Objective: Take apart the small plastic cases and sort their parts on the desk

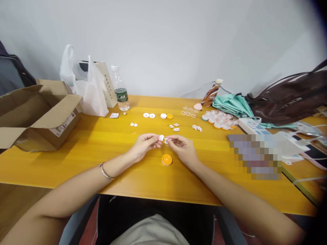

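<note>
My left hand [145, 144] pinches a small white piece with dark marks [161, 137] between thumb and fingers. Close beside it, my right hand [182, 148] pinches a second small white piece [167, 140], partly covered by my fingertips. The two pieces are held nearly together above the table; whether they touch I cannot tell. Just below my hands an orange round cup-like part [167, 159] sits on the table. Behind my hands lie several small white pieces with dark marks [176, 129], similar to the ones I hold.
On the table [122, 173] lie white discs [149, 115], clear round covers [189, 111] and several assembled-looking round items [220, 119]. An open cardboard box [38, 119], plastic bag [90, 92] and water bottle [121, 92] stand left. A brown bag [288, 98] and power strip [249, 126] occupy the right.
</note>
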The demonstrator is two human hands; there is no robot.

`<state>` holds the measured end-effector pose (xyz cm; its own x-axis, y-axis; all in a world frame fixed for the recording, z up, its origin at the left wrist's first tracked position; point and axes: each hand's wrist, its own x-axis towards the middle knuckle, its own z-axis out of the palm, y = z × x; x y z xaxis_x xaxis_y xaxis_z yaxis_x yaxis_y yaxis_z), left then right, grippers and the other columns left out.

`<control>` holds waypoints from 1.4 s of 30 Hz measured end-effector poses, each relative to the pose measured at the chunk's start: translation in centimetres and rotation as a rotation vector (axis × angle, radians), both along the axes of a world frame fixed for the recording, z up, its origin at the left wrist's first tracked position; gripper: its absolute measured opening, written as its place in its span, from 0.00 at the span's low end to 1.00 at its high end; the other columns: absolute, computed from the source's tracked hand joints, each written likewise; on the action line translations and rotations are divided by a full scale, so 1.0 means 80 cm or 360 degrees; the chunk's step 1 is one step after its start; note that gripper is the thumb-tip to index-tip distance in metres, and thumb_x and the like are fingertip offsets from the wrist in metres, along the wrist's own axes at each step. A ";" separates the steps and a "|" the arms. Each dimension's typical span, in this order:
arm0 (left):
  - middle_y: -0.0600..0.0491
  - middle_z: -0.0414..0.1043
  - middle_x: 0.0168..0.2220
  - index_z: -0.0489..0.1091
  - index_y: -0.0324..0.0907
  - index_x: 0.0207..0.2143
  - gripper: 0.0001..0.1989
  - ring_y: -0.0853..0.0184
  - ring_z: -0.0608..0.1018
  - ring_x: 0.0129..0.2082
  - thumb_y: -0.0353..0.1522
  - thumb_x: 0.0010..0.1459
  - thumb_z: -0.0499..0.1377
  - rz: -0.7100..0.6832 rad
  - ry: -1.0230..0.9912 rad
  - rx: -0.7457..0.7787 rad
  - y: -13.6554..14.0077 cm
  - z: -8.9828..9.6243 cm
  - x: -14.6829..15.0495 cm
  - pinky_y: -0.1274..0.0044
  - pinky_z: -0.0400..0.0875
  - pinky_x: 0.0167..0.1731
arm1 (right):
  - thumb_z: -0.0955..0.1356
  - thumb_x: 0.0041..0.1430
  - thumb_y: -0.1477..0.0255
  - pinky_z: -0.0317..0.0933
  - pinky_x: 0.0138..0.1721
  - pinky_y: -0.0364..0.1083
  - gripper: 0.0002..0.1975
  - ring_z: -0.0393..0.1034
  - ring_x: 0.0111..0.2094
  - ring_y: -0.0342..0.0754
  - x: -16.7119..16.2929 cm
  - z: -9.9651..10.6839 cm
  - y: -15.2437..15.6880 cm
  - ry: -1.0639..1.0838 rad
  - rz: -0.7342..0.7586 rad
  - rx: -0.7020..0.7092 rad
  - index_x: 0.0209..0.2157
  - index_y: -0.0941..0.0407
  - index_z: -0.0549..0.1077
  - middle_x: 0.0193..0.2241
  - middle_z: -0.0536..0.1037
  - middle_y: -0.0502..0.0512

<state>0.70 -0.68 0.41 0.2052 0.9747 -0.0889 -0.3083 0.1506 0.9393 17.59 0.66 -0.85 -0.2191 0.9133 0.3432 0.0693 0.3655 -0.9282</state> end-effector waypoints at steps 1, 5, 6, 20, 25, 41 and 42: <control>0.52 0.73 0.25 0.73 0.36 0.29 0.13 0.75 0.72 0.24 0.37 0.44 0.65 0.0029 0.0014 0.0020 0.000 0.002 -0.001 0.82 0.64 0.28 | 0.68 0.49 0.66 0.67 0.38 0.46 0.10 0.72 0.30 0.44 0.004 -0.001 0.007 -0.0019 -0.0040 0.0000 0.33 0.56 0.75 0.30 0.78 0.53; 0.53 0.72 0.26 0.72 0.36 0.30 0.13 0.76 0.71 0.25 0.37 0.46 0.63 0.0138 0.0145 0.0125 0.003 0.008 -0.005 0.83 0.61 0.26 | 0.69 0.48 0.65 0.67 0.32 0.45 0.12 0.70 0.27 0.44 0.031 -0.004 0.045 -0.0107 -0.0325 0.0015 0.33 0.58 0.73 0.27 0.77 0.53; 0.53 0.72 0.26 0.72 0.37 0.30 0.13 0.76 0.71 0.25 0.38 0.47 0.63 0.0161 0.0187 0.0146 0.003 0.008 -0.006 0.83 0.60 0.25 | 0.69 0.47 0.64 0.66 0.31 0.45 0.12 0.69 0.26 0.44 0.039 -0.005 0.056 -0.0152 -0.0424 0.0026 0.31 0.58 0.72 0.26 0.76 0.54; 0.53 0.74 0.32 0.71 0.38 0.32 0.12 0.74 0.72 0.29 0.35 0.45 0.64 0.0198 0.0348 0.0275 0.006 0.004 -0.005 0.83 0.62 0.28 | 0.68 0.45 0.69 0.64 0.31 0.46 0.09 0.66 0.24 0.43 0.061 -0.029 0.097 -0.0553 -0.0535 0.0018 0.29 0.59 0.72 0.23 0.73 0.53; 0.54 0.73 0.30 0.71 0.38 0.32 0.10 0.74 0.72 0.29 0.33 0.45 0.64 0.0202 0.0386 0.0385 0.006 0.005 -0.004 0.82 0.64 0.30 | 0.68 0.46 0.70 0.64 0.31 0.45 0.09 0.66 0.25 0.43 0.058 -0.021 0.092 -0.0525 -0.0521 0.0004 0.30 0.59 0.72 0.24 0.73 0.52; 0.50 0.70 0.37 0.66 0.39 0.37 0.09 0.70 0.72 0.36 0.30 0.52 0.60 -0.0159 0.0459 0.1004 -0.013 0.010 -0.001 0.77 0.65 0.38 | 0.69 0.51 0.68 0.64 0.38 0.45 0.08 0.69 0.32 0.44 0.012 0.017 -0.015 -0.0099 0.0155 0.0298 0.35 0.54 0.74 0.31 0.77 0.52; 0.50 0.70 0.38 0.66 0.39 0.39 0.12 0.70 0.73 0.37 0.31 0.51 0.61 -0.0162 0.0415 0.0942 -0.013 0.009 0.000 0.77 0.66 0.38 | 0.69 0.51 0.68 0.64 0.37 0.45 0.08 0.69 0.32 0.44 0.013 0.017 -0.014 -0.0129 0.0125 0.0321 0.35 0.54 0.74 0.31 0.77 0.52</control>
<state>0.68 -1.69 1.17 0.3432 0.8510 0.3974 -0.0707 -0.3985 0.9144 18.64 -0.46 0.54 -0.3211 0.8072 0.4953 0.1051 0.5501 -0.8285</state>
